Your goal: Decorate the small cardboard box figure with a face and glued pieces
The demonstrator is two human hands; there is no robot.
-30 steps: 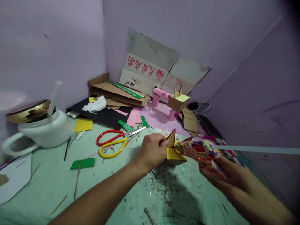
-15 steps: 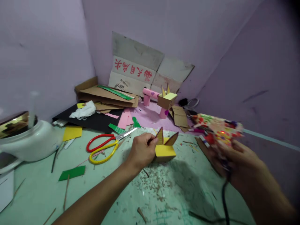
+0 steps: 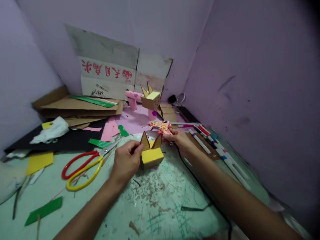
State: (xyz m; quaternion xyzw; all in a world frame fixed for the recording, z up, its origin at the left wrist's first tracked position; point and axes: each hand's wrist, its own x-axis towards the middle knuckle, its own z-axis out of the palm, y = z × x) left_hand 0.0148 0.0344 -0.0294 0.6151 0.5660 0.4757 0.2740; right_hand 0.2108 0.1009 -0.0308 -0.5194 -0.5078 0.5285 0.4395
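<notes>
My left hand pinches the left brown ear of a small yellow-topped cardboard box with two pointed ears, resting on the green table. My right hand reaches past the box and is closed on a glue gun with a colourful dotted pattern, lying low at the table's far side. A black cord runs from the gun back along my right arm.
Red and yellow scissors lie left of the box. Behind stand a pink cardboard animal with a box head, folded cartons and paper scraps. Several markers line the right wall. Green strips lie front left.
My right hand has carried the glue gun from near the box, out to the right, then forward to the far side of the table. My view has swung right. The left hand stays on the ear.
</notes>
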